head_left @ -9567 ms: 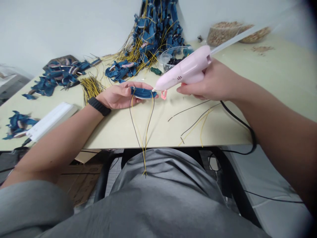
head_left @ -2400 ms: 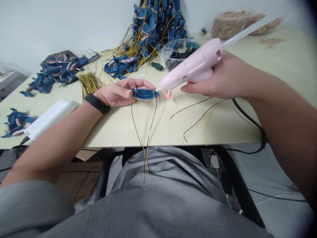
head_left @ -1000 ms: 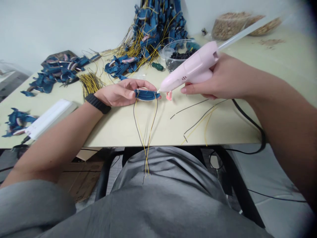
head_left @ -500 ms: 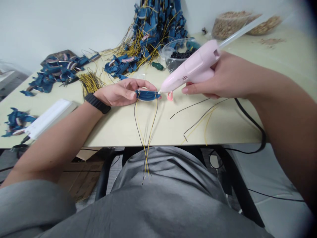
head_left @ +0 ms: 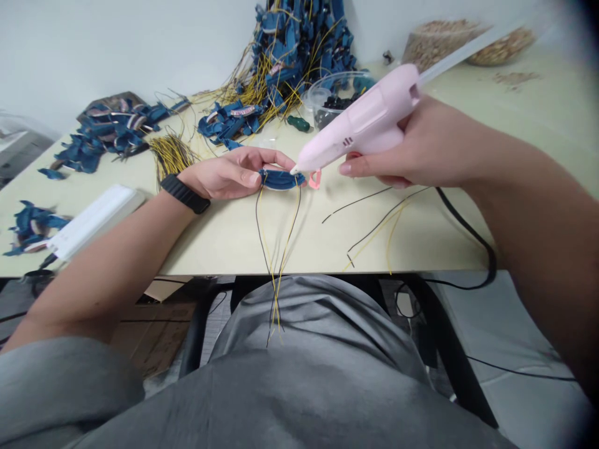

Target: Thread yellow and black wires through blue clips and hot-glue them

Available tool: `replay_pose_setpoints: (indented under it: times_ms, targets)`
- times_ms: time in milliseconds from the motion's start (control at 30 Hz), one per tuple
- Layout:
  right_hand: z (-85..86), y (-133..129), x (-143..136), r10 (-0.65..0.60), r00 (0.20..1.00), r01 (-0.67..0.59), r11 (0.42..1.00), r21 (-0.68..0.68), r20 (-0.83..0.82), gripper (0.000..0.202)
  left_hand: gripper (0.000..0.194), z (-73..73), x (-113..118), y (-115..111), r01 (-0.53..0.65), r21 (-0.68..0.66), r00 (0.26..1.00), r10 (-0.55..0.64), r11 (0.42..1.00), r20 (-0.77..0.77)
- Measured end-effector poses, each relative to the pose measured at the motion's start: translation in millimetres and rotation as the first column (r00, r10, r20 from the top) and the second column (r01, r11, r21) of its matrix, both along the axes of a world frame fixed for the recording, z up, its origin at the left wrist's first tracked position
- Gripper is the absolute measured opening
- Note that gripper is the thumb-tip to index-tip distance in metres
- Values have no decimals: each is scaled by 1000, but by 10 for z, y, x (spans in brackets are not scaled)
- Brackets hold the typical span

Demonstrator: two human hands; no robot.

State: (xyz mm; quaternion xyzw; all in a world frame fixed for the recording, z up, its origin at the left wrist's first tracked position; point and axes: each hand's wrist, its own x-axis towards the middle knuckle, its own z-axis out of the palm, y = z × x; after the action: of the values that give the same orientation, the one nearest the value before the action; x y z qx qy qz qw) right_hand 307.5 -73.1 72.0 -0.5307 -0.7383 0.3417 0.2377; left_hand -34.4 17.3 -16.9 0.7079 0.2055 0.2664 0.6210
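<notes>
My left hand (head_left: 238, 173) pinches a small curved blue fabric piece (head_left: 281, 179) between thumb and fingers, just above the table. Black and yellow cords (head_left: 279, 262) hang from both ends of the piece, crossing below the table edge over my lap. My right hand (head_left: 397, 149) is wrapped round the handle of a pink hot glue gun (head_left: 362, 121), with a clear glue stick (head_left: 468, 53) coming out of its back. The gun's nozzle points down-left at the upper right part of the fabric piece; whether it touches, I cannot tell. Beneath the gun shows its pink-orange wire stand (head_left: 314, 179).
Behind lie blue fabric pieces (head_left: 107, 128), a tall heap of them with yellow cords (head_left: 302, 50), and a clear tub of black bits (head_left: 334, 103). A white box (head_left: 98, 221) is left, loose cords (head_left: 374, 231) right. A black cable (head_left: 468, 231) trails off the table.
The glue gun's nozzle has moved slightly left, from the fabric piece's right end to above its right part. The left hand and piece have shifted slightly right.
</notes>
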Motion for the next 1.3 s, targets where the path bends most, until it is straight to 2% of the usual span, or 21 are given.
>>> replay_pose_setpoints:
  times_ms: [133, 233, 300, 400, 533, 667, 800, 933, 1067, 1133, 1300]
  targets:
    - [-58, 51, -46, 5, 998, -7, 1000, 24, 59, 29, 73, 79, 57, 7, -5, -6, 999, 5, 1000, -38]
    - [-116, 98, -39, 9, 997, -16, 996, 92, 83, 24, 79, 122, 120, 7, 77, 5, 997, -76, 997, -32]
    - [-127, 105, -40, 13, 997, -22, 994, 108, 81, 23, 73, 143, 155, -9, 111, 21, 994, -111, 994, -16]
    - [-82, 70, -62, 24, 998, -27, 997, 69, 57, 28, 60, 145, 165, -18, 99, 41, 995, -99, 994, -5]
    - [-11, 18, -63, -25, 998, 25, 1000, -3, 59, 29, 66, 90, 87, 45, 107, 2, 994, -107, 994, 6]
    - [-52, 44, 4, -2, 1000, 2, 1000, 17, 1, 33, 67, 84, 45, 52, 50, -27, 998, -50, 998, -36]
    - [-93, 79, 12, 15, 1000, -15, 1000, 4, -7, 35, 60, 148, 118, -21, 82, 29, 996, -82, 996, -17]
    - [-80, 84, -46, 40, 998, -41, 999, 25, 46, 36, 67, 158, 149, -29, 48, 32, 998, -46, 998, -52]
    - [-62, 74, -74, -9, 994, 2, 998, 67, 112, 41, 65, 117, 123, 5, 65, 25, 998, -65, 998, -8]
    - [-53, 65, -66, -19, 993, 13, 998, 54, 121, 39, 67, 99, 106, 25, 78, 12, 997, -78, 997, 2]
    - [-37, 58, -5, -33, 996, 33, 999, 2, 77, 32, 75, 74, 61, 47, 26, -33, 999, -28, 999, -42]
